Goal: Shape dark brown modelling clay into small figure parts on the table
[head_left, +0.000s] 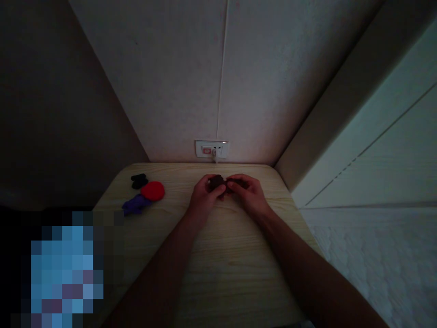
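Note:
Near the back of a wooden table, my left hand [202,195] and my right hand [251,193] are close together, fingers curled and thumbs pressed inward. Between them is a dark brown, soft-looking lump [217,181], possibly modelling clay, and both hands grip it. It looks thin or partly divided in the middle; in the dim light I cannot tell whether it is one piece or two. A little reddish material shows under the thumbs. The fingers hide much of the lump.
On the left of the tabletop [221,255] lie a flat red disc [153,191], a purple piece [135,204] touching it, and black pieces [139,181] behind. A wall socket [212,149] with a plug stands just above the back edge. A pale quilted surface [375,259] lies right.

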The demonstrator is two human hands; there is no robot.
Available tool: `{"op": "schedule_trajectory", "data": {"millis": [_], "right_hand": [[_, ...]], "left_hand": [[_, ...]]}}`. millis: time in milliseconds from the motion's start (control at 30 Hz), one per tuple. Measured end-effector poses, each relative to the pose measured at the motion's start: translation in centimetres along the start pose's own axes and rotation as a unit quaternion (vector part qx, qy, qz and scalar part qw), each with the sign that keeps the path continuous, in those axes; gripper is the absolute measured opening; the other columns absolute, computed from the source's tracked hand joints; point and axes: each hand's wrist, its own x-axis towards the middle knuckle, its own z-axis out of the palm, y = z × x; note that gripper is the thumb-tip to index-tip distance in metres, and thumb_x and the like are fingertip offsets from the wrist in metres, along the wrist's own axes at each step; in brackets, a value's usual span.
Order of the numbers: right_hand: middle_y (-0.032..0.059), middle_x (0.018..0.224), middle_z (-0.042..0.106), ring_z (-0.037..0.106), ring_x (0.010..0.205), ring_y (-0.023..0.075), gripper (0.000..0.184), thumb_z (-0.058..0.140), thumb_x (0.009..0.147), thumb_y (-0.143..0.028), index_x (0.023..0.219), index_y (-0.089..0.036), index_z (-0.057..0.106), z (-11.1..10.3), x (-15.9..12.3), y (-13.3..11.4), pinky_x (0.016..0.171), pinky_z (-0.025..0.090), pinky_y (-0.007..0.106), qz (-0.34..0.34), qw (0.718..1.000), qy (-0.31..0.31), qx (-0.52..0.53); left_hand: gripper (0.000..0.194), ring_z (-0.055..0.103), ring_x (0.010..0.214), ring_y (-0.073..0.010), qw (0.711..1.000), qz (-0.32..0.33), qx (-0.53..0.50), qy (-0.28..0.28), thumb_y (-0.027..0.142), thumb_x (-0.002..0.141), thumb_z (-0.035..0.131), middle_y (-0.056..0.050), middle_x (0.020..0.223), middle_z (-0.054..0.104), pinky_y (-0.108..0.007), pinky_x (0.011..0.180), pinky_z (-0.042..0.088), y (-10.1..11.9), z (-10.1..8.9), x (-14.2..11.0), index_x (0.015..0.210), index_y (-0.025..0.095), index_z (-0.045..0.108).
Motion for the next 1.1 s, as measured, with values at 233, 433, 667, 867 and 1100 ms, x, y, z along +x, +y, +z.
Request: {"op": "schedule_trajectory", "data": {"millis": [233,433,667,867,1100], "right_hand": [[-0.0005,0.081,0.078,0.071,0.072,0.0150,0.035,0.099,0.059,-0.036,0.083,-0.022,0.078,0.7,-0.1,0.0,0.069,0.062,0.029,0.062,0.992,0.023,0.111],[0.0005,0.080,0.080,0.071,0.071,0.0135,0.029,0.098,0.062,-0.035,0.081,-0.021,0.079,0.4,-0.1,-0.4,0.074,0.059,0.028,0.020,1.000,-0.013,-0.004],[0.0001,0.077,0.078,0.071,0.069,0.0147,0.034,0.097,0.063,-0.037,0.085,-0.021,0.077,0.8,-0.1,0.0,0.071,0.059,0.029,0.030,0.998,0.005,0.049],[-0.0005,0.078,0.078,0.072,0.069,0.0145,0.036,0.097,0.065,-0.038,0.089,-0.022,0.076,1.3,-0.1,0.4,0.073,0.060,0.029,0.026,0.996,0.018,0.083],[-0.0005,0.084,0.076,0.069,0.073,0.0143,0.037,0.098,0.062,-0.037,0.087,-0.023,0.076,1.4,-0.3,0.3,0.073,0.060,0.029,0.036,0.994,0.040,0.094]], "left_hand": [[0.037,0.062,0.066,-0.0130,0.997,-0.018,-0.058,0.039,0.021,0.061,0.082,0.000,0.082,0.067,-0.026,0.057,0.046,0.2,0.3,0.2,0.091,0.017,0.061],[0.048,0.066,0.077,-0.0152,0.999,0.022,0.036,0.031,0.028,0.062,0.091,-0.001,0.088,0.069,-0.029,0.070,0.056,-0.3,-0.4,0.0,0.098,0.019,0.060],[0.053,0.071,0.077,-0.0175,0.996,-0.025,-0.075,0.042,0.021,0.055,0.094,0.000,0.084,0.072,-0.038,0.080,0.061,0.1,0.1,-0.3,0.093,0.019,0.058],[0.048,0.069,0.079,-0.0154,0.986,-0.027,-0.142,0.084,0.016,0.053,0.094,0.002,0.082,0.068,-0.035,0.080,0.059,0.5,0.4,-0.2,0.086,0.017,0.059],[0.048,0.068,0.084,-0.0152,0.985,-0.024,-0.141,0.096,0.017,0.054,0.093,0.001,0.086,0.068,-0.032,0.081,0.056,0.5,0.1,0.1,0.086,0.018,0.058]]}}
